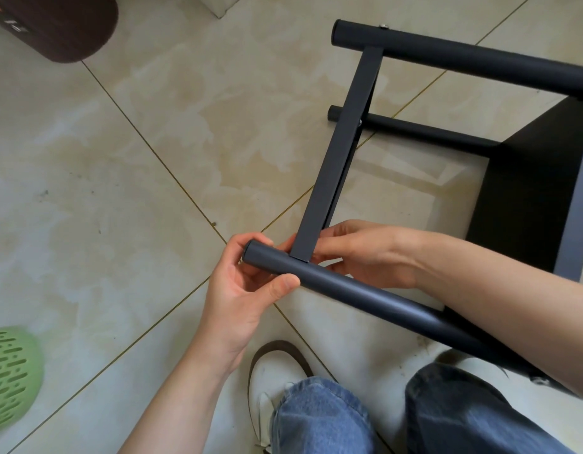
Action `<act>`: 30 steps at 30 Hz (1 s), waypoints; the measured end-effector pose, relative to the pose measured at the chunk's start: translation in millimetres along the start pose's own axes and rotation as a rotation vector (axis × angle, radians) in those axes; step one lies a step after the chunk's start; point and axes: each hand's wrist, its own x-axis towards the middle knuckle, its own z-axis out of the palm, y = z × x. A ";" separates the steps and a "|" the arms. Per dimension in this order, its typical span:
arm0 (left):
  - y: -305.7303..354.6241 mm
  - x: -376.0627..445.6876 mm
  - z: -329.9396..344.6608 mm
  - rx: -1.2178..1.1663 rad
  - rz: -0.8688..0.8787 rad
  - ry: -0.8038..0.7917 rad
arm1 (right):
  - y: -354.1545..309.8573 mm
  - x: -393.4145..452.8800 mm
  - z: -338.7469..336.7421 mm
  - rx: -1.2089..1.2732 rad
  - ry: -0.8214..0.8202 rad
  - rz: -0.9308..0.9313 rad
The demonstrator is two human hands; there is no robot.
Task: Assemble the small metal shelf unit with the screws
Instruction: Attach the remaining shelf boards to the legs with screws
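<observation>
My left hand (250,283) grips the near tube (332,290) of the shelf frame (336,142) lying on the floor, my right hand (352,253) pinches the crossbar (329,165) joint; stiff, smooth, probably light metal, best held near joints.

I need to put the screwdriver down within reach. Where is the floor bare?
Bare tiles lie left of the flat bar, between the brown mat above and the green basket below. A smaller patch sits inside the frame, between the bar and the black panel. It is crowded near the tube, where the left hand, right hand and shoes meet.
</observation>
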 end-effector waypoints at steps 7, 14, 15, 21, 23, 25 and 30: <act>-0.7 0.4 -0.1 -0.021 -0.006 -0.005 | -1.2 -4.9 -5.5 0.082 0.034 0.055; -0.3 0.1 1.3 -0.013 -0.023 0.002 | 1.3 0.0 -1.4 0.053 0.035 0.053; 0.0 -0.2 1.1 -0.011 -0.023 0.002 | 2.2 1.1 -0.9 0.035 0.037 0.042; -0.6 -1.1 0.9 -0.022 -0.016 0.007 | 5.7 0.1 -4.1 0.033 -0.001 -0.007; -1.3 -1.3 0.6 -0.033 -0.011 0.007 | 7.1 0.5 -4.8 0.057 -0.009 -0.031; -1.3 -1.6 0.9 -0.037 -0.011 0.010 | 7.9 2.0 -3.5 0.060 0.019 -0.033; -0.6 -1.9 2.7 -0.035 -0.003 0.002 | 5.4 1.1 -2.1 0.037 0.033 -0.005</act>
